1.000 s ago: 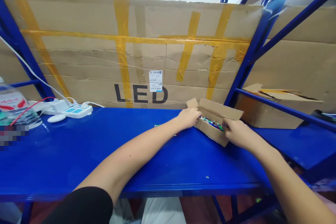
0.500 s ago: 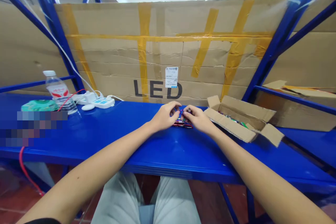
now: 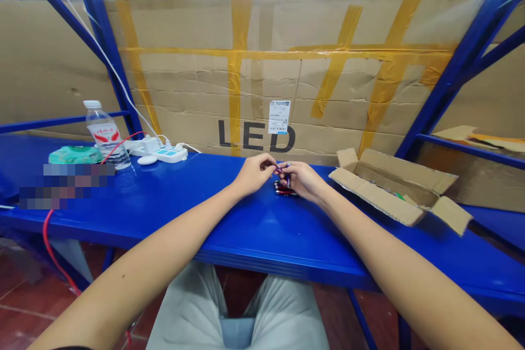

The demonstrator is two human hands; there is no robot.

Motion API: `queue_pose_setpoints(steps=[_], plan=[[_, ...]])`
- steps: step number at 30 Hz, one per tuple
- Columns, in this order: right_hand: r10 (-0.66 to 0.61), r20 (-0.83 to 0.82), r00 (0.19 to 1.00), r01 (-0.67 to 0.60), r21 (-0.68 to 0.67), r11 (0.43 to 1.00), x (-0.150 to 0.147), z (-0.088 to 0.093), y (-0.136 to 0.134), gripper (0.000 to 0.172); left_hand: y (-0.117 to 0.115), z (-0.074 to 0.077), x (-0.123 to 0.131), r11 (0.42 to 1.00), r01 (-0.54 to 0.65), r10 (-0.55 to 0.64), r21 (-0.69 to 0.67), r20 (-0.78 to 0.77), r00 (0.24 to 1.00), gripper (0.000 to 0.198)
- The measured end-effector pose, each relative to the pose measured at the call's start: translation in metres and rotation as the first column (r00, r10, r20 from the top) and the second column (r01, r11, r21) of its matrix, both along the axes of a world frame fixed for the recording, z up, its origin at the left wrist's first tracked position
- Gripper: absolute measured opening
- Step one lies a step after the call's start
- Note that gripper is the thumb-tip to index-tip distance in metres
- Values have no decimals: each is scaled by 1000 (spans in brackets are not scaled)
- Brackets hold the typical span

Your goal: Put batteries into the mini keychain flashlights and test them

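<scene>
My left hand [image 3: 255,175] pinches one end of a small purple pen part [image 3: 279,169] between thumb and fingertips. Facing it, my right hand [image 3: 307,180] is closed, with its fingertips at the other end of that part. A purple pen barrel [image 3: 288,179] shows between the right hand's fingers; whether it joins the pinched part cannot be made out. Just beneath the hands, several shiny dark red pens [image 3: 284,190] lie side by side on the blue tabletop [image 3: 262,229]. The right hand partly hides them.
An open cardboard box [image 3: 377,205] with small items inside stands at the right. On the left are a water bottle [image 3: 105,134], a green packet [image 3: 74,155] and a white power strip [image 3: 170,153] with cables. A large cardboard panel [image 3: 197,82] rises behind the table.
The view has swung slightly left, so things appear further right. Both hands have come together on the purple part, and the right hand has turned, now covering more of the red pens.
</scene>
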State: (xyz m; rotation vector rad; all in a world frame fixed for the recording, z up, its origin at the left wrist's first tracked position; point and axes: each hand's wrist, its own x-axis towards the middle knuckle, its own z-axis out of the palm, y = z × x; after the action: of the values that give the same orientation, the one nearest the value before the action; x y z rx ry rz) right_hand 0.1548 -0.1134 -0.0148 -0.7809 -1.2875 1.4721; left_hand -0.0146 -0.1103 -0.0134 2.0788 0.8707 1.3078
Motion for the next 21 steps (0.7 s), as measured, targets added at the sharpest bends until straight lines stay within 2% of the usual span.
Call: queue_pose_setpoints(steps=[4,6,8,10,14,17,21], plan=[[-211,-71,975,214,31,976,13,2,-1,7,-3,2,-1,995,31,-12,-91,200,980,23],[-306,-67,950,309,46,950,20,2,-1,10,-3,4,0,990,45,-11,-137,237,972,19],[-342,-48,939,344,44,938,25,4,-3,17,-2,5,0,980,53,-5,-191,245,970,7],[-317,-26,948,318,47,947,27,5,-6,23,-1,5,1,967,69,-2,-244,263,965,3],[-247,-22,969,248,69,966,26,6,-10,24,3,5,0,923,81,57,-375,341,938,9],[-218,-21,976,218,36,975,25,7,-13,20,6,6,-5,868,117,103,-482,406,908,7],[-161,3,987,161,-46,986,23,7,-15,8,7,8,-9,793,249,127,-556,551,825,5]])
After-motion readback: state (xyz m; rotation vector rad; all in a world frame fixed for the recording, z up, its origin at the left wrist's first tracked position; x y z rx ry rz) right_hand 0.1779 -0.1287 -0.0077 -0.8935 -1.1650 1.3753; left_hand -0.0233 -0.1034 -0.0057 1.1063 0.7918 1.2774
